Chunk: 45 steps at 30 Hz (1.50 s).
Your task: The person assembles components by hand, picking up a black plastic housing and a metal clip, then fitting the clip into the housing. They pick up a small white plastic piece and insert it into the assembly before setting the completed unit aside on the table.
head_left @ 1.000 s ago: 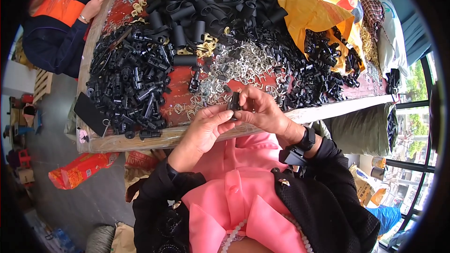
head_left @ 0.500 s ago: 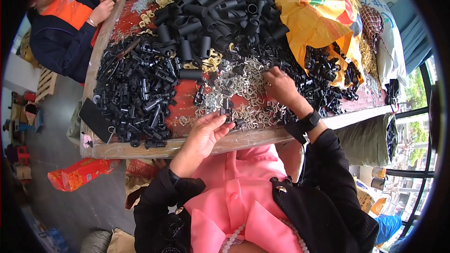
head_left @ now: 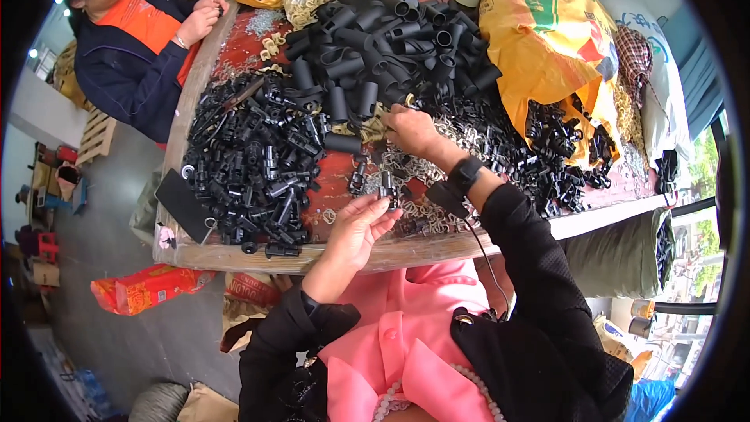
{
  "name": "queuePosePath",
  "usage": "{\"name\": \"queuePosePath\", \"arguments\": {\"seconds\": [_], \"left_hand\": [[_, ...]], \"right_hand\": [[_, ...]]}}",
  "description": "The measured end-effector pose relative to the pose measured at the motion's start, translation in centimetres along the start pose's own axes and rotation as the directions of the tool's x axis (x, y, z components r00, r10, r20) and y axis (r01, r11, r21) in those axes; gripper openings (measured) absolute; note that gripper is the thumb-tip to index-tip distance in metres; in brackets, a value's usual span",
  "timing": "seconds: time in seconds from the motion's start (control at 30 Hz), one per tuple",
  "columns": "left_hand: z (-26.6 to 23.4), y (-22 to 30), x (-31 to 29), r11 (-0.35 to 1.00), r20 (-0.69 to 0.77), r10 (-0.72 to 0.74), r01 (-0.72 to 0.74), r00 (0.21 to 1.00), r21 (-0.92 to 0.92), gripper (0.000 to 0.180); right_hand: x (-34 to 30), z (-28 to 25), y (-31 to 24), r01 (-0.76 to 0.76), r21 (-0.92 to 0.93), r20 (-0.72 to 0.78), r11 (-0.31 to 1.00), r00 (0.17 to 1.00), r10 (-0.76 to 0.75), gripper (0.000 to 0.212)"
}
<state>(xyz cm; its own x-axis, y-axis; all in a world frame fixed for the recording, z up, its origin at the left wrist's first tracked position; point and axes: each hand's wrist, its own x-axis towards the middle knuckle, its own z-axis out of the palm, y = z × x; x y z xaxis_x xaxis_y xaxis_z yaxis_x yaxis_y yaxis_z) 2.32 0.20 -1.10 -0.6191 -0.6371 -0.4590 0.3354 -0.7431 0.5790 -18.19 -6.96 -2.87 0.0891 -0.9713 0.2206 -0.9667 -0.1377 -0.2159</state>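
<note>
My left hand (head_left: 358, 228), near the table's front edge, pinches a small black plastic fitting (head_left: 386, 186) upright between thumb and fingers. Further in, my right hand (head_left: 414, 134) is at the beige plastic pieces (head_left: 372, 130), its fingers bent together; whatever they may hold is hidden. Silver metal hooks (head_left: 447, 217) lie loose around and below the right wrist. To the left of both hands spreads a big heap of black plastic fittings (head_left: 254, 168). Behind the right hand rises a pile of black tubes (head_left: 367, 47).
A yellow woven sack (head_left: 539, 16) spills more black parts (head_left: 558, 141) at the right. Across the table's left corner, a person (head_left: 141, 47) handles something small. A dark flat panel (head_left: 187, 207) rests on the near left corner. A cable hangs by my right wrist.
My right hand has moved left, from the silver hooks to the beige pieces. The left hand keeps the black fitting near the table edge. The whole view has shifted slightly.
</note>
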Motion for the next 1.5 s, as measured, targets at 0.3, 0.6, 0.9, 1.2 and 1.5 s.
{"name": "queuePosePath", "arguments": {"seconds": [0.3, 0.6, 0.9, 1.2, 1.5], "left_hand": [[-1.3, 0.5, 1.5, 0.984, -0.067, 0.168, -0.172, 0.983, -0.051, 0.01], [1.0, -0.3, 1.2, 0.962, 0.184, 0.188, -0.144, 0.965, -0.231, 0.018], [1.0, -1.2, 1.3, 0.958, 0.192, 0.226, -0.183, 0.955, -0.219, 0.015], [0.9, -1.2, 0.7, 0.972, 0.266, 0.227, -0.2, 0.937, -0.128, 0.015], [1.4, -0.3, -0.5, 0.991, 0.228, 0.116, -0.098, 0.967, -0.091, 0.018]], "right_hand": [[-4.0, -1.9, 0.2, 0.065, 0.375, -0.001, 0.925, 0.998, -0.069, 0.009], [-10.1, -3.4, -4.9, -0.306, 0.917, 0.354, -0.254, 0.92, 0.169, 0.011], [-11.4, -3.9, -6.0, -0.358, 0.908, 0.404, -0.215, 0.885, 0.231, 0.013], [-10.6, -6.3, -4.3, -0.358, 0.905, 0.347, 0.231, 0.934, 0.087, 0.014], [-11.2, -8.2, -5.6, -0.216, 0.967, 0.196, 0.133, 0.969, 0.147, 0.018]]}}
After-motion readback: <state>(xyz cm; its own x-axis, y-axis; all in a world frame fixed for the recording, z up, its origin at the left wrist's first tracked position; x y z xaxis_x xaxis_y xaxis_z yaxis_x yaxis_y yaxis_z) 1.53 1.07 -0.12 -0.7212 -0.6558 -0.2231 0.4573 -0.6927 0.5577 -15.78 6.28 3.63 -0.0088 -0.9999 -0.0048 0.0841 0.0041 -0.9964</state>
